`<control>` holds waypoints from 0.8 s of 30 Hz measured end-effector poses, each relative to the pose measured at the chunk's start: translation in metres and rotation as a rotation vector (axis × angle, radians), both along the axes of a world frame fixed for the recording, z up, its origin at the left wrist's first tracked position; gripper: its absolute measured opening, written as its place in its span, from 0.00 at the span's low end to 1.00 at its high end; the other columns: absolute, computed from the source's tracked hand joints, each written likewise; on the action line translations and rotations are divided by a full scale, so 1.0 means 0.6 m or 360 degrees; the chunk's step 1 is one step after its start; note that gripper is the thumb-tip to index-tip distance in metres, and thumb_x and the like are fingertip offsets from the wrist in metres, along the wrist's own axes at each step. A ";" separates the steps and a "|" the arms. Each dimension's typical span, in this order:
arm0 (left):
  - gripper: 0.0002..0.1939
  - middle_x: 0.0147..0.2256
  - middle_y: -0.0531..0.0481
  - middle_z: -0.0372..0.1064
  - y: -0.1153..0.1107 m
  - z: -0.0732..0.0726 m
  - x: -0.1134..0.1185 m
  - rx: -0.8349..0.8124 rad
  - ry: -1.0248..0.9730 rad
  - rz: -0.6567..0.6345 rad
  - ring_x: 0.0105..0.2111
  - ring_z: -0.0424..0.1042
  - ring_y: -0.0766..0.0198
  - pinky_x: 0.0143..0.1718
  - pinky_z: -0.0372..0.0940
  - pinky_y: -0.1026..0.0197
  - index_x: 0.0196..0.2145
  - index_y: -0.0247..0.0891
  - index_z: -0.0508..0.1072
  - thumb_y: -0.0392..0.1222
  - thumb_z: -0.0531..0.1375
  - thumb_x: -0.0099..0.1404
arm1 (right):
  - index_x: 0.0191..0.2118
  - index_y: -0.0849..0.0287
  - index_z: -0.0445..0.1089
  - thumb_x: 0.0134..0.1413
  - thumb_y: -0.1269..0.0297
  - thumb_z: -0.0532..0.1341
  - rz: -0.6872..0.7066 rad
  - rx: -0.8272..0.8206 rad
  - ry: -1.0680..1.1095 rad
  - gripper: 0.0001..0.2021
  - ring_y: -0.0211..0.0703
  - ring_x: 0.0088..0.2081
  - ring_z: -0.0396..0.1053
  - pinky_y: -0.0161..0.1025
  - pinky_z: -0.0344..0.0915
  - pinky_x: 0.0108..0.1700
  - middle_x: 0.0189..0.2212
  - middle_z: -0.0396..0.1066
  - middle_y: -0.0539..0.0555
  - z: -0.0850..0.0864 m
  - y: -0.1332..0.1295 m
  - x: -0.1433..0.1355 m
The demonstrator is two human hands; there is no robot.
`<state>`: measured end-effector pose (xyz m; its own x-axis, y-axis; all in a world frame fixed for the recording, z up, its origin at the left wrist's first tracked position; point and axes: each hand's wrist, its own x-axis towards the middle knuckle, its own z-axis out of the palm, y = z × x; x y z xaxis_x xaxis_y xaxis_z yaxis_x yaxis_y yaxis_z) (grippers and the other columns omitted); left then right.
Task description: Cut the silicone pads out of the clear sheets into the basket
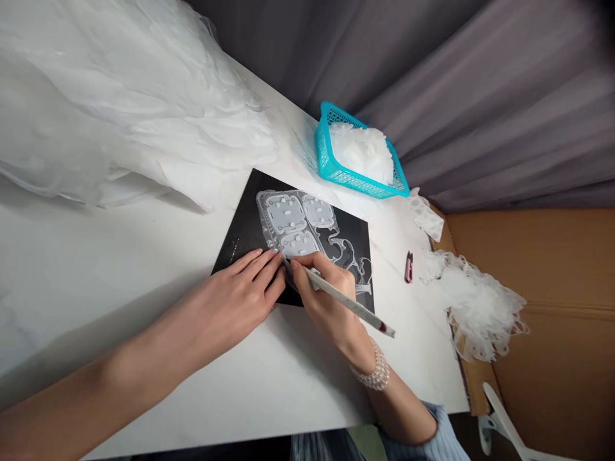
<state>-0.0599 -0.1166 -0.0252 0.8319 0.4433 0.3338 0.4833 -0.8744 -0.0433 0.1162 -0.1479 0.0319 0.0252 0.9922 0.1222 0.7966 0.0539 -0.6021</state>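
Observation:
A translucent sheet with pale rounded panels [287, 214] and curly cut-out strips lies on a black board [246, 221] in the middle of the table. My left hand [247, 285] rests flat over the board's near left part, fingers stretched out, fingertips at the sheet's lower edge. Pinched in my right hand [327, 291] is a long, pale, pen-like tool [353, 306]. Its tip points down at the sheet beside my left fingertips, and the exact contact is hidden by my fingers.
White translucent sheets [144, 109] are heaped at the upper left. A turquoise basket [360, 184] holds white pieces. Small pink-handled snippers [409, 267] lie to the right, near a pile of thin white scraps [475, 307] at the table's edge beside a cardboard box [542, 269].

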 end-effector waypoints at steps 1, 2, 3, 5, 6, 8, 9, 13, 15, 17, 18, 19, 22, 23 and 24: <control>0.23 0.60 0.30 0.66 -0.001 0.002 0.001 -0.0023 0.0006 0.0007 0.61 0.67 0.47 0.65 0.57 0.48 0.59 0.24 0.69 0.39 0.58 0.69 | 0.33 0.60 0.71 0.65 0.68 0.57 0.0015 0.0000 -0.0031 0.08 0.33 0.23 0.64 0.33 0.60 0.28 0.26 0.73 0.50 0.000 0.001 -0.001; 0.23 0.60 0.30 0.66 -0.002 0.004 0.002 -0.0043 0.0006 0.0015 0.61 0.67 0.47 0.65 0.57 0.49 0.58 0.23 0.69 0.38 0.57 0.69 | 0.33 0.60 0.71 0.64 0.69 0.57 0.0027 0.0004 -0.0057 0.08 0.33 0.23 0.64 0.33 0.61 0.28 0.27 0.73 0.50 -0.001 0.002 -0.001; 0.23 0.60 0.30 0.66 -0.003 0.005 0.003 -0.0059 0.0002 0.0019 0.60 0.67 0.47 0.65 0.57 0.49 0.58 0.23 0.69 0.38 0.57 0.69 | 0.33 0.60 0.71 0.64 0.69 0.57 0.0040 0.0013 -0.0075 0.08 0.34 0.23 0.65 0.33 0.61 0.29 0.27 0.74 0.50 -0.003 0.003 -0.001; 0.23 0.60 0.29 0.66 -0.005 0.006 0.004 -0.0079 -0.0013 0.0019 0.61 0.67 0.47 0.65 0.57 0.49 0.58 0.23 0.69 0.39 0.57 0.69 | 0.34 0.60 0.71 0.64 0.70 0.57 0.0061 0.0039 -0.0096 0.08 0.34 0.25 0.66 0.32 0.62 0.30 0.27 0.74 0.50 -0.008 0.005 0.000; 0.23 0.60 0.29 0.66 -0.005 0.005 0.004 -0.0088 -0.0011 0.0022 0.61 0.67 0.47 0.65 0.57 0.49 0.58 0.23 0.69 0.39 0.57 0.69 | 0.34 0.59 0.70 0.65 0.70 0.57 0.0066 0.0062 -0.0111 0.08 0.34 0.25 0.67 0.32 0.62 0.30 0.28 0.74 0.50 -0.011 0.005 0.000; 0.24 0.61 0.29 0.64 -0.006 0.003 0.003 -0.0113 0.0017 0.0024 0.62 0.65 0.46 0.66 0.56 0.48 0.59 0.23 0.68 0.39 0.57 0.69 | 0.34 0.59 0.70 0.65 0.70 0.57 0.0076 0.0119 -0.0162 0.07 0.35 0.26 0.67 0.32 0.62 0.31 0.28 0.74 0.50 -0.017 0.004 0.001; 0.24 0.62 0.28 0.64 -0.007 0.002 0.002 -0.0126 0.0031 0.0026 0.62 0.64 0.46 0.66 0.55 0.48 0.60 0.23 0.68 0.39 0.57 0.69 | 0.34 0.59 0.69 0.65 0.71 0.57 0.0086 0.0155 -0.0200 0.07 0.35 0.26 0.67 0.33 0.62 0.32 0.28 0.73 0.50 -0.019 0.002 0.001; 0.24 0.63 0.29 0.61 -0.009 0.005 -0.002 -0.0154 0.0074 0.0030 0.64 0.62 0.46 0.67 0.54 0.48 0.61 0.23 0.67 0.38 0.56 0.70 | 0.32 0.58 0.67 0.64 0.73 0.56 0.0161 0.0208 -0.0350 0.09 0.38 0.27 0.66 0.35 0.63 0.32 0.27 0.71 0.51 -0.023 -0.007 0.000; 0.23 0.63 0.30 0.62 -0.009 0.006 -0.004 -0.0134 0.0078 0.0026 0.64 0.62 0.47 0.67 0.55 0.49 0.60 0.24 0.68 0.37 0.56 0.69 | 0.31 0.58 0.66 0.65 0.73 0.54 0.0220 0.0228 -0.0408 0.10 0.39 0.28 0.65 0.36 0.65 0.32 0.27 0.71 0.53 -0.024 -0.009 -0.001; 0.22 0.62 0.31 0.63 -0.008 0.005 -0.005 -0.0110 0.0056 0.0025 0.63 0.64 0.48 0.66 0.56 0.49 0.58 0.25 0.70 0.36 0.56 0.69 | 0.31 0.58 0.66 0.67 0.74 0.51 0.0313 0.0252 -0.0480 0.13 0.42 0.31 0.66 0.38 0.67 0.35 0.28 0.71 0.55 -0.027 -0.008 -0.002; 0.21 0.62 0.31 0.64 -0.007 0.003 -0.006 -0.0102 0.0039 0.0015 0.62 0.65 0.48 0.66 0.56 0.49 0.58 0.26 0.71 0.36 0.56 0.69 | 0.31 0.58 0.66 0.67 0.74 0.50 0.0364 0.0259 -0.0525 0.14 0.43 0.32 0.66 0.40 0.69 0.37 0.28 0.71 0.56 -0.029 -0.007 -0.003; 0.21 0.62 0.32 0.65 -0.006 0.000 -0.007 -0.0096 0.0021 0.0002 0.62 0.66 0.48 0.66 0.57 0.48 0.57 0.27 0.72 0.36 0.56 0.69 | 0.32 0.59 0.67 0.68 0.74 0.49 0.0406 0.0267 -0.0576 0.14 0.44 0.34 0.67 0.41 0.70 0.38 0.29 0.71 0.57 -0.031 -0.006 -0.003; 0.20 0.60 0.30 0.66 -0.001 -0.009 -0.009 -0.0066 -0.0031 -0.0054 0.61 0.67 0.46 0.64 0.59 0.46 0.55 0.25 0.74 0.36 0.56 0.69 | 0.37 0.62 0.70 0.69 0.74 0.48 0.0452 0.0312 -0.0751 0.14 0.51 0.46 0.71 0.48 0.72 0.47 0.40 0.74 0.64 -0.037 -0.005 -0.004; 0.20 0.60 0.29 0.66 0.000 -0.012 -0.010 -0.0060 -0.0052 -0.0065 0.61 0.67 0.45 0.64 0.59 0.46 0.55 0.24 0.74 0.37 0.55 0.69 | 0.40 0.64 0.71 0.69 0.75 0.48 0.0452 0.0330 -0.0803 0.14 0.54 0.53 0.69 0.50 0.72 0.52 0.47 0.73 0.67 -0.039 -0.006 -0.005; 0.20 0.60 0.29 0.67 0.001 -0.014 -0.010 -0.0057 -0.0076 -0.0072 0.60 0.67 0.45 0.64 0.59 0.46 0.54 0.23 0.74 0.37 0.54 0.70 | 0.45 0.66 0.71 0.69 0.75 0.48 0.0452 0.0332 -0.0852 0.14 0.57 0.59 0.66 0.52 0.70 0.57 0.53 0.71 0.70 -0.041 -0.008 -0.007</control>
<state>-0.0662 -0.1163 -0.0338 0.8348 0.4180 0.3584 0.4441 -0.8959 0.0105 0.1120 -0.1524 0.0075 -0.3533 0.9051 0.2365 0.9215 0.3803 -0.0790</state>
